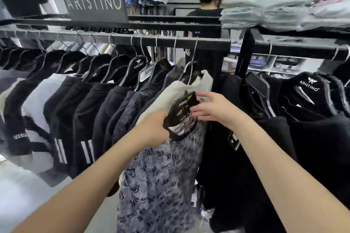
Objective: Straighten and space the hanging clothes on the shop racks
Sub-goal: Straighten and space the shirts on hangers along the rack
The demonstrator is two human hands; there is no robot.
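A black rack rail [132, 38] carries a row of dark shirts [91, 104] on black hangers. At its right end hangs a grey patterned shirt [151, 185] with a pale upper part [170, 91]. My left hand [153, 128] grips this shirt at chest height and touches a black hang tag [183, 111]. My right hand [210, 108] pinches the tag's right edge with its fingertips. A second rail [295, 48] to the right holds black shirts [312, 138].
A grey ARISTINO sign [92, 0] stands on the rack's top shelf. Folded shirts in plastic [284, 11] are stacked at the upper right. A person in a black top [206, 11] stands behind the rack. A black post [244, 53] separates the two rails.
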